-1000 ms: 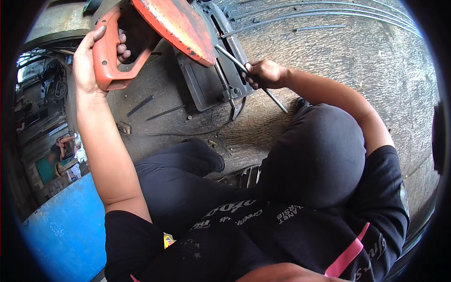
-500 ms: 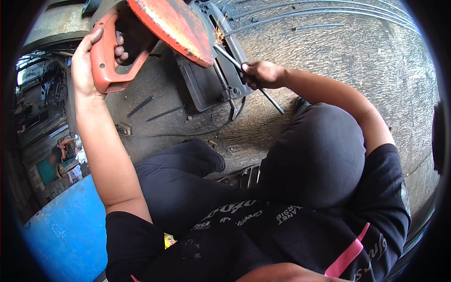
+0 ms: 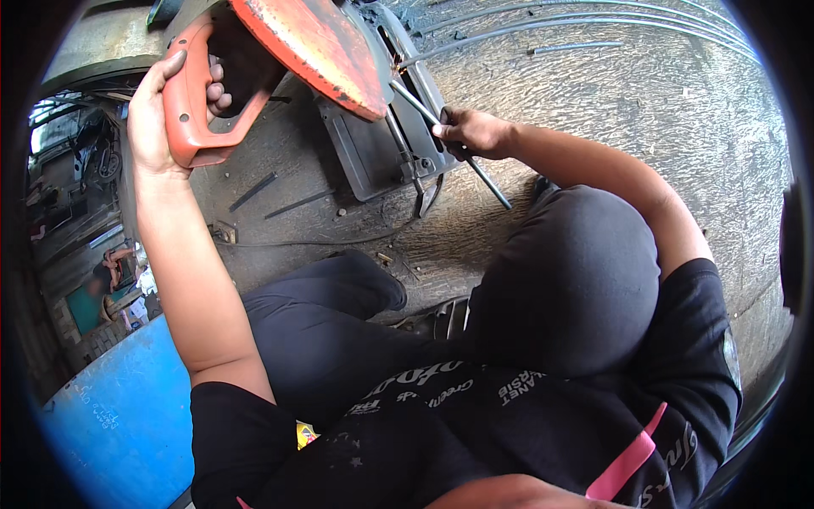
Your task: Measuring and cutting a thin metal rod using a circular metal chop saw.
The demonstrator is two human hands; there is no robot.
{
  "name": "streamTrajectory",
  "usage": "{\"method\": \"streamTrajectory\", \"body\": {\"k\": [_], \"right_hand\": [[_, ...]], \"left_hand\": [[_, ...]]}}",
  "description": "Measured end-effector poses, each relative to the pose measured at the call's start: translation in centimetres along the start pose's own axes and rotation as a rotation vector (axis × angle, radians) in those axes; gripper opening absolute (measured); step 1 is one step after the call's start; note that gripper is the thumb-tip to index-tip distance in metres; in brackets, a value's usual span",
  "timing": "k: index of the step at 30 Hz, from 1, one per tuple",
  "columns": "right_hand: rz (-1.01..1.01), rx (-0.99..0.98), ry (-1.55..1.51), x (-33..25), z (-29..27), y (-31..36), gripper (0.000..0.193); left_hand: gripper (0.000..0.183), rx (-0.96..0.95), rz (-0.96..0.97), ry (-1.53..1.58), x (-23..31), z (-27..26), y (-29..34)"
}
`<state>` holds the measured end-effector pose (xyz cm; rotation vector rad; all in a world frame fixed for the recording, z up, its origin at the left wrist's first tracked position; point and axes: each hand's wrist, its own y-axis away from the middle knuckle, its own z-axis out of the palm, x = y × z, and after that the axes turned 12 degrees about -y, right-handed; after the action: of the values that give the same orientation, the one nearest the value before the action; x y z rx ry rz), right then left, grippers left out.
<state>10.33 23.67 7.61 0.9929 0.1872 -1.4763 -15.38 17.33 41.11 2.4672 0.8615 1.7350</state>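
Blade hidden under the worn orange metal saw guard (image 3: pixel 318 47); top of the saw is cut off. Thin grey steel rod (image 3: pixel 449 140) runs diagonally, upper-left to lower-right, across the dark saw base (image 3: pixel 373 153). Right hand (image 3: pixel 471 131) fingers wrapped around the rod. Left hand (image 3: pixel 165 110) closed on the orange plastic saw handle (image 3: pixel 199 102).

Small yellow tag (image 3: pixel 306 433) with a red mark low on the dark shirt (image 3: pixel 441 441); white lettering printed across the chest.
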Motion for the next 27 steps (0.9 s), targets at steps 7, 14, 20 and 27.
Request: {"method": "streamTrajectory", "body": {"k": [7, 14, 20, 27], "right_hand": [[-0.029, 0.12, 0.109, -0.7, -0.5, -0.2, 0.029], [-0.13, 0.478, 1.213, -7.5, -2.0, 1.8, 0.035], [-0.247, 0.537, 1.484, -11.6, -0.4, 3.4, 0.03], [-0.22, 0.525, 1.536, -12.0, 0.2, 3.4, 0.032]], "left_hand": [[0.04, -0.02, 0.015, 0.028, 0.0, 0.2, 0.0], [0.04, 0.002, 0.017, 0.005, 0.0, 0.1, 0.1], [0.041, -0.042, 0.03, 0.007, -0.2, -0.3, -0.2], [0.04, -0.02, 0.003, 0.011, 0.1, 0.1, 0.0]]}}
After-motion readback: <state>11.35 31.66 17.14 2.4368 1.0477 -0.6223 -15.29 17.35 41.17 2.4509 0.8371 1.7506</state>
